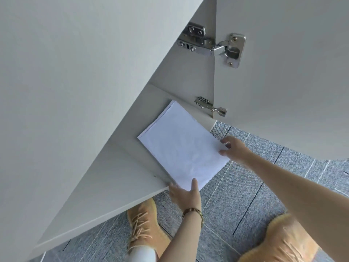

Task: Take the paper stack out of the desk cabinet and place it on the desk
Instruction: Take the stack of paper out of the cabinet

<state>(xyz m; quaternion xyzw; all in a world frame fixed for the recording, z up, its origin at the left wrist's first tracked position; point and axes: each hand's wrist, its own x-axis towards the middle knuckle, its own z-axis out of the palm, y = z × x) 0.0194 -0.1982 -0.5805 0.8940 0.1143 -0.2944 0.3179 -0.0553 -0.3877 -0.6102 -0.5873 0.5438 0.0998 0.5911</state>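
Note:
A white paper stack [182, 146] lies on the floor panel of the open desk cabinet [120, 178], its near end sticking out past the front edge. My left hand [186, 193] grips the stack's near corner, thumb on top and fingers underneath. My right hand [234, 148] pinches the stack's right corner. The desk's pale top [66, 82] fills the upper left, above the cabinet opening.
The cabinet door [283, 82] stands open on the right, hung on two metal hinges [213, 46]. Grey carpet tiles [245, 195] cover the floor below. My two tan laced shoes [143, 224] stand close to the cabinet front.

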